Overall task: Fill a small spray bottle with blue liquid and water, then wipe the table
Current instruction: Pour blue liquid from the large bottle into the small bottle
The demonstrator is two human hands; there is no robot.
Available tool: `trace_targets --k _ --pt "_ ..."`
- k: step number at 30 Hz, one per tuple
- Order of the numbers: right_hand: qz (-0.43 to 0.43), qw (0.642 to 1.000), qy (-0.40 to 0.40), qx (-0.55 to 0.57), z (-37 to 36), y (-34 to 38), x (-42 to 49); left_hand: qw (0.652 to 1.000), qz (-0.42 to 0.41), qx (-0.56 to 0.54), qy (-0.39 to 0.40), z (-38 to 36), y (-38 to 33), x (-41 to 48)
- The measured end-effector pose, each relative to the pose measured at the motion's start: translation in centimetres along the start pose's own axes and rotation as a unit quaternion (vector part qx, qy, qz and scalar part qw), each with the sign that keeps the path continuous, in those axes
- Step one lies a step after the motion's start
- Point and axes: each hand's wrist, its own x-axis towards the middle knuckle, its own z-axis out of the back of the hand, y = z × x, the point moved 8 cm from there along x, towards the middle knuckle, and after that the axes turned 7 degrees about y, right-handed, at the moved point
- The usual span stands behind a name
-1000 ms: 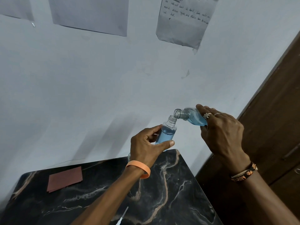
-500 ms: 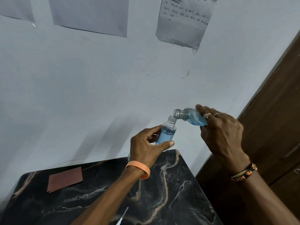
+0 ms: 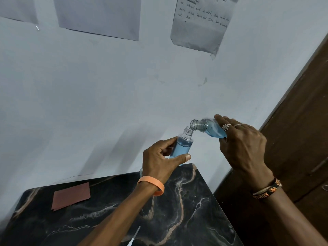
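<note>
My left hand [image 3: 159, 163] grips a small clear spray bottle [image 3: 182, 145], uncapped and nearly upright, holding blue liquid up to its shoulder. My right hand [image 3: 243, 146] holds a second clear bottle [image 3: 208, 128] of blue liquid, tipped on its side with its open mouth just above the small bottle's neck. Both bottles hang in the air above the far right corner of the black marble table [image 3: 195, 210]. A brown cloth [image 3: 71, 195] lies flat on the table's far left. The white spray-pump tube [image 3: 134, 237] lies on the table near the bottom edge, partly behind my left forearm.
A pale wall with taped paper sheets [image 3: 200, 23] rises right behind the table. A dark wooden door or cabinet [image 3: 292, 130] stands to the right, close to the table's right edge. Something small and clear [image 3: 141, 172] peeks out behind my left wrist.
The tipped bottle's mouth has come a little lower and closer to the small bottle's neck. Both hands otherwise hold their places.
</note>
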Motion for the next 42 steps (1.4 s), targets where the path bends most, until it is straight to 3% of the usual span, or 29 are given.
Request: trace_targets --k 42 --pt "0.0 1.0 0.002 -0.005 -0.22 -0.13 -0.06 1.0 0.004 -0.005 0.0 0.05 0.32 -0.11"
